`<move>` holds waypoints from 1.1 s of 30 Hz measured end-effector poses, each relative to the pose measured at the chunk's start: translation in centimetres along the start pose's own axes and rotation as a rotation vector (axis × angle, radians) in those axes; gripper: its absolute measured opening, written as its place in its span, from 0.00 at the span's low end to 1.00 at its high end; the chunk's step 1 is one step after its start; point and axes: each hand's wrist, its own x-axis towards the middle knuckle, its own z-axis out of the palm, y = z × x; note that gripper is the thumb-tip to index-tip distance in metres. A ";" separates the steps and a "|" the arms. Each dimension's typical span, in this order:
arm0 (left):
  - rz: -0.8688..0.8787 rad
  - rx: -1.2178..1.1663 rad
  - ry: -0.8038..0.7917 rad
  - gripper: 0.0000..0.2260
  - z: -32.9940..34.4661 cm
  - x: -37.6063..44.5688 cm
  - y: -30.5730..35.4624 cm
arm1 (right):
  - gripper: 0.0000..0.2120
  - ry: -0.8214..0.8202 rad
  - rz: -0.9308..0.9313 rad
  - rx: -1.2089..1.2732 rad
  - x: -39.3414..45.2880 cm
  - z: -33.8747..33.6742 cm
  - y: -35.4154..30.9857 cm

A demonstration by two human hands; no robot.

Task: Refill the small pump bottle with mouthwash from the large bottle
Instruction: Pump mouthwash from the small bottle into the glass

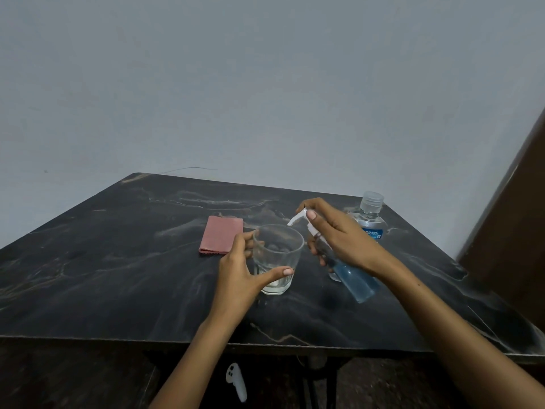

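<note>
Left of the glass (278,256), bare bench (103,261) runs wide to its edge, broken only by the pink cloth (221,238) lying flat just behind and left of the glass. The left hand (239,270) wraps the glass's near left side. Right of the glass, the right hand (342,240) with the tilted small pump bottle (358,283) and, behind them, the upright large bottle (371,224) block the way.

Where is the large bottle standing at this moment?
In the head view the large bottle stands far right on the table, just behind the right hand.
</note>
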 end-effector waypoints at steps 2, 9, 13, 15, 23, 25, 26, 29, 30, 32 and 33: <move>0.001 -0.002 0.001 0.34 0.0 0.0 0.0 | 0.10 -0.018 -0.006 -0.037 0.0 0.1 0.0; -0.001 -0.020 0.003 0.33 0.0 0.0 -0.1 | 0.07 0.016 -0.043 -0.148 0.2 0.5 -0.1; -0.001 -0.023 0.005 0.31 0.0 0.0 -0.1 | 0.08 0.056 -0.058 -0.177 0.5 0.8 0.1; -0.002 -0.024 0.005 0.32 0.0 0.0 -0.1 | 0.08 0.071 -0.064 -0.180 0.5 0.9 0.1; -0.006 -0.023 -0.006 0.36 0.1 -0.1 -0.2 | 0.08 0.107 -0.095 -0.239 0.4 0.8 -0.1; -0.010 -0.019 -0.006 0.37 0.0 -0.1 -0.2 | 0.08 0.108 -0.091 -0.235 0.4 0.9 -0.2; -0.010 -0.021 -0.005 0.37 0.0 -0.1 -0.2 | 0.08 0.111 -0.088 -0.234 0.4 0.9 -0.2; -0.009 -0.021 -0.002 0.37 0.0 0.0 -0.3 | 0.09 0.116 -0.088 -0.243 0.3 1.0 -0.3; -0.010 -0.021 -0.002 0.37 0.0 0.0 -0.3 | 0.09 0.118 -0.090 -0.248 0.3 1.0 -0.3; -0.012 -0.022 0.003 0.36 0.0 0.0 -0.3 | 0.10 0.128 -0.099 -0.259 0.2 1.0 -0.3; -0.012 -0.025 0.005 0.36 0.0 0.0 -0.3 | 0.11 0.134 -0.101 -0.261 0.1 1.0 -0.4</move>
